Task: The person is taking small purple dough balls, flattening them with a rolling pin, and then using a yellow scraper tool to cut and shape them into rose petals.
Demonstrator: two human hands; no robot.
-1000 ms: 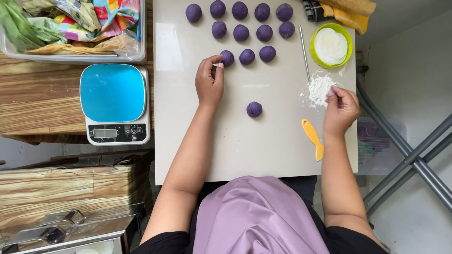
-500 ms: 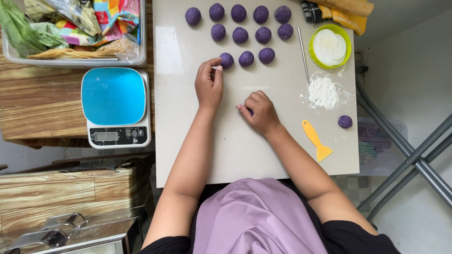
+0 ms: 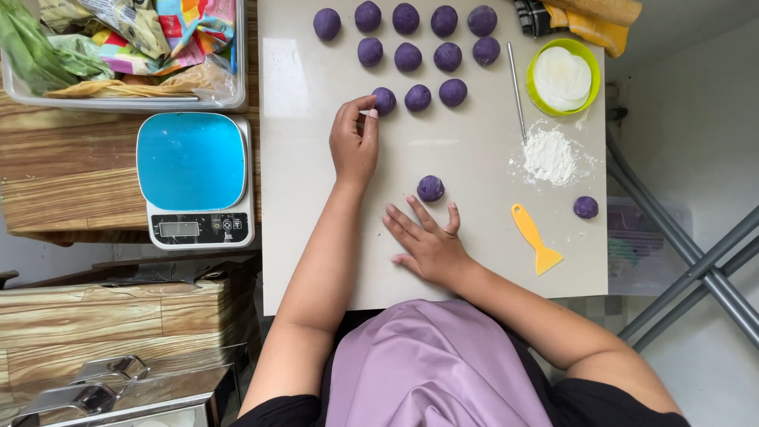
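Note:
Several purple dough balls [image 3: 447, 56] lie in rows at the far end of the pale board [image 3: 474, 269]. My left hand [image 3: 353, 144] rests on the board, its curled fingertips beside the leftmost ball of the near row [image 3: 384, 100]; it holds nothing. A single purple ball [image 3: 431, 188] sits alone mid-board. Just below it my right hand [image 3: 428, 242] lies flat with fingers spread, not touching the ball. Another loose ball [image 3: 586, 207] lies near the right edge.
A flour pile [image 3: 549, 156], a metal rod [image 3: 516, 91], a green bowl holding white discs [image 3: 563, 77] and a yellow scraper [image 3: 536, 238] are on the right. A blue-topped scale [image 3: 193, 178] and a tray of packets [image 3: 118, 49] stand left of the board.
My right hand left the flour pile, swept over the middle ball, and now lies flat below it. A ball now shows at the right edge. My left hand stayed put.

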